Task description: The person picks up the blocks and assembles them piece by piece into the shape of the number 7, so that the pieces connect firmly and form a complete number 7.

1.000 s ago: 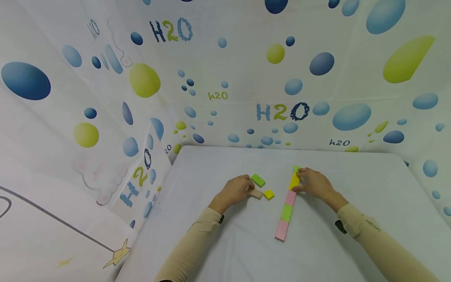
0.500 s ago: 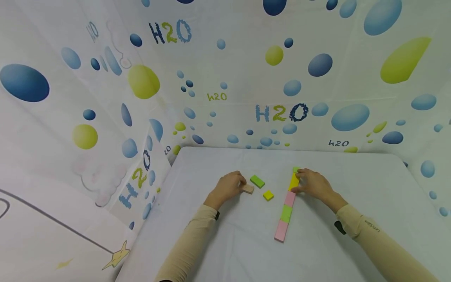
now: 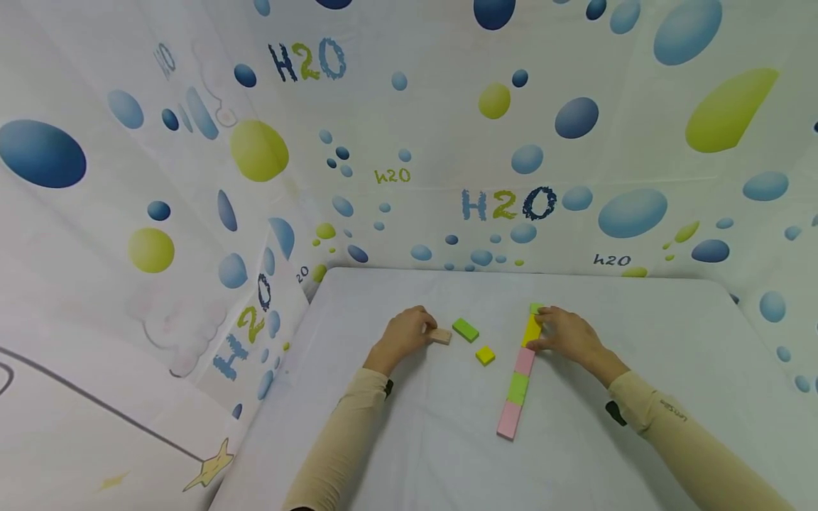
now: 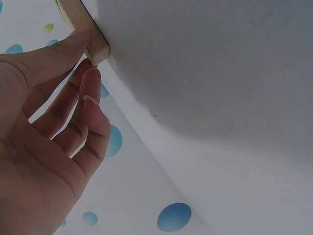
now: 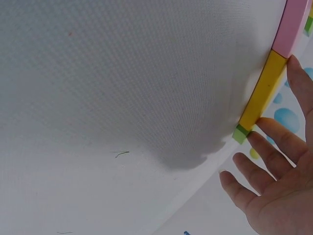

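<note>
My left hand (image 3: 402,338) pinches one end of a plain wooden block (image 3: 441,336) at the left of the table. In the left wrist view, the thumb lies along that wooden block (image 4: 84,30) and the fingertips are at its end. My right hand (image 3: 571,336) touches a yellow block (image 3: 532,331) in a row of blocks, thumb near one end and index finger near the other. Its other fingers spread loosely in the right wrist view. A small green block (image 3: 535,309) caps the row's far end. Nearer lie a pink block (image 3: 525,360), a green block (image 3: 518,388) and another pink block (image 3: 509,419).
Between the hands lie a loose green block (image 3: 466,330) and a small yellow block (image 3: 486,355). The white-covered table (image 3: 441,440) reaches back to a wall sheet (image 3: 434,206) printed with blue and green dots.
My left hand has drawn the wooden block leftward and slightly away, apart from the loose green and yellow blocks. My right hand keeps its place at the row.
</note>
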